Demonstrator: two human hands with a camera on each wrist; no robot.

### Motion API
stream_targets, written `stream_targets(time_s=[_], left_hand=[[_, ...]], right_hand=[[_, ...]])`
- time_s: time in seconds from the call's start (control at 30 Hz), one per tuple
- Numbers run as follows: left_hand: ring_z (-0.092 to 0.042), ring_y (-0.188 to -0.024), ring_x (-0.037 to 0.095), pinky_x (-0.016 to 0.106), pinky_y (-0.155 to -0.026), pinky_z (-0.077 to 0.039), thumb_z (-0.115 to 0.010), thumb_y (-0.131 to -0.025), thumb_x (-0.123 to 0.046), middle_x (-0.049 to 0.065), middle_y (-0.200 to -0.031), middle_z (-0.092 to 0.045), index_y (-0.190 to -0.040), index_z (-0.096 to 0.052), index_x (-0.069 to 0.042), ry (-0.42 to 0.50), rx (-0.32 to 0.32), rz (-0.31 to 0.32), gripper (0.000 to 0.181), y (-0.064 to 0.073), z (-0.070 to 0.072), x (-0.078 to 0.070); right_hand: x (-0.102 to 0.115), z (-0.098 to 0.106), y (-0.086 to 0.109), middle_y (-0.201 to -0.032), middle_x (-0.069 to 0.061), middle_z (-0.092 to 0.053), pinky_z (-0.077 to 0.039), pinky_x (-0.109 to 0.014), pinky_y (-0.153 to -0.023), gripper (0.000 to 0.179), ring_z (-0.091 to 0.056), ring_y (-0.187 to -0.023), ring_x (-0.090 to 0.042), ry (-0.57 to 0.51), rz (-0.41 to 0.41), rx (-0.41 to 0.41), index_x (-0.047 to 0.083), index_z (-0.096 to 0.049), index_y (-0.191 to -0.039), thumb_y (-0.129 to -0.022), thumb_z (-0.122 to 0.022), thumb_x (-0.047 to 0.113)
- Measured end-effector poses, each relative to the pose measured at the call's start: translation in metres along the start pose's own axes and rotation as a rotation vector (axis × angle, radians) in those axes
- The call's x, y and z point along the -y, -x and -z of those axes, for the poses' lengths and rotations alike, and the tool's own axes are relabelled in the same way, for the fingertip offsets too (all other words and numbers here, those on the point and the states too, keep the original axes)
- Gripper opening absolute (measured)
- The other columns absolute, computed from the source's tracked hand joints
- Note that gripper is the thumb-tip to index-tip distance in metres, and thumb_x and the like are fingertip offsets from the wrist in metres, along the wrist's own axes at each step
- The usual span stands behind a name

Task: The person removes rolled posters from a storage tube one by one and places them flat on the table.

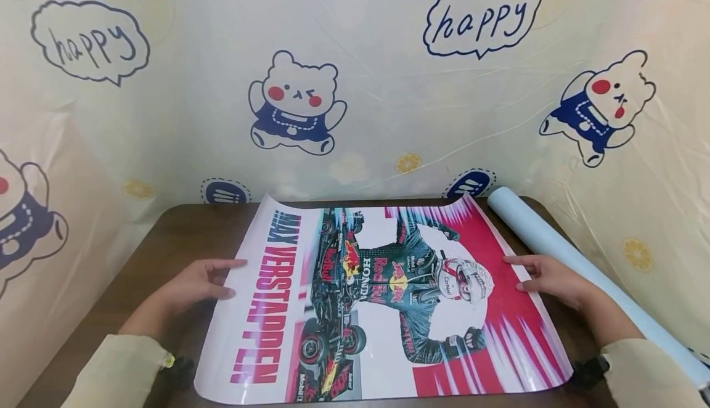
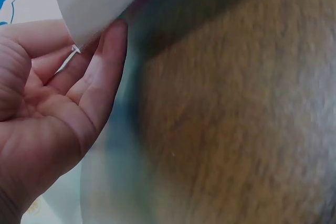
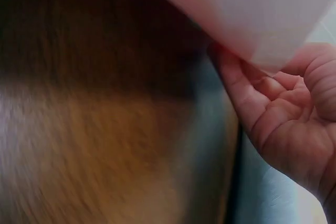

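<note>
A large glossy poster (image 1: 383, 346) lies across the tabletop, printed with a racing driver, a race car and the lettering "MAX VERSTAPPEN". Its print is turned sideways and its far corners curl upward. At the poster's left edge my left hand (image 1: 191, 285) pinches the sheet between thumb and fingers. On the opposite edge, my right hand (image 1: 557, 278) pinches it the same way. Both wrist views show the sheet's pale underside raised off the wood, with the left fingers (image 2: 107, 61) and right fingers (image 3: 239, 85) at its edge.
Just right of the poster, a light blue roll (image 1: 546, 235) slants along the side of the brown wooden table (image 1: 144, 248). A pale curtain (image 1: 377, 87) with bear drawings hangs close behind the table's far edge and around both sides.
</note>
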State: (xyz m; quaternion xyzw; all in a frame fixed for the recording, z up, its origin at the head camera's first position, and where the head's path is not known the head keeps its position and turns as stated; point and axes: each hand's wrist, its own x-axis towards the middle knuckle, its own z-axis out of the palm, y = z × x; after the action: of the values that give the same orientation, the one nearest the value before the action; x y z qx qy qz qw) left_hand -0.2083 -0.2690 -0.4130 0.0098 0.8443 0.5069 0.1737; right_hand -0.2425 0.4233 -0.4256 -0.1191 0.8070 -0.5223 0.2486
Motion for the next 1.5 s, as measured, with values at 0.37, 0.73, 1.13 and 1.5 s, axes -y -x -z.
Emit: stream_targets(time_s=[0.37, 0.73, 1.13, 1.5], left_hand=[[-0.067, -0.100, 0.040, 0.052, -0.082, -0.054, -0.069, -0.091, -0.011, 0.018, -0.122, -0.063, -0.154, -0.024, -0.008, 0.187, 0.144, -0.052, 0.078, 0.008, 0.012, 0.022], [-0.061, -0.112, 0.040, 0.056, -0.084, -0.050, -0.048, -0.098, 0.007, 0.007, -0.131, -0.062, -0.152, -0.032, -0.012, 0.393, 0.217, -0.278, 0.060, 0.008, 0.016, 0.031], [-0.070, -0.096, 0.029, 0.038, -0.083, -0.056, -0.069, -0.092, -0.019, 0.007, -0.110, -0.070, -0.130, -0.057, 0.002, 0.143, -0.106, -0.135, 0.045, 0.014, 0.010, 0.021], [-0.065, -0.108, 0.032, 0.047, -0.085, -0.052, -0.062, -0.092, 0.004, 0.000, -0.122, -0.068, -0.141, -0.052, -0.013, 0.249, 0.114, -0.257, 0.053, 0.020, 0.020, 0.024]], right_hand=[[-0.020, 0.006, 0.001, -0.106, -0.006, -0.071, -0.057, -0.043, -0.079, 0.042, -0.071, -0.091, -0.030, -0.193, 0.029, -0.042, 0.019, -0.056, -0.138, -0.096, -0.058, 0.012], [-0.028, 0.009, 0.012, -0.112, -0.002, -0.070, -0.055, -0.047, -0.081, 0.044, -0.070, -0.095, -0.028, -0.450, 0.095, 0.004, 0.036, -0.066, -0.125, -0.103, -0.042, 0.007], [-0.027, 0.003, 0.012, -0.098, 0.001, -0.073, -0.059, -0.041, -0.070, 0.033, -0.072, -0.080, -0.025, -0.301, 0.129, -0.235, 0.034, -0.073, -0.109, -0.101, -0.050, 0.011], [-0.029, 0.016, 0.028, -0.120, 0.002, -0.068, -0.056, -0.038, -0.084, 0.053, -0.067, -0.103, -0.017, -0.312, 0.249, 0.014, 0.028, -0.057, -0.138, -0.099, -0.044, -0.005]])
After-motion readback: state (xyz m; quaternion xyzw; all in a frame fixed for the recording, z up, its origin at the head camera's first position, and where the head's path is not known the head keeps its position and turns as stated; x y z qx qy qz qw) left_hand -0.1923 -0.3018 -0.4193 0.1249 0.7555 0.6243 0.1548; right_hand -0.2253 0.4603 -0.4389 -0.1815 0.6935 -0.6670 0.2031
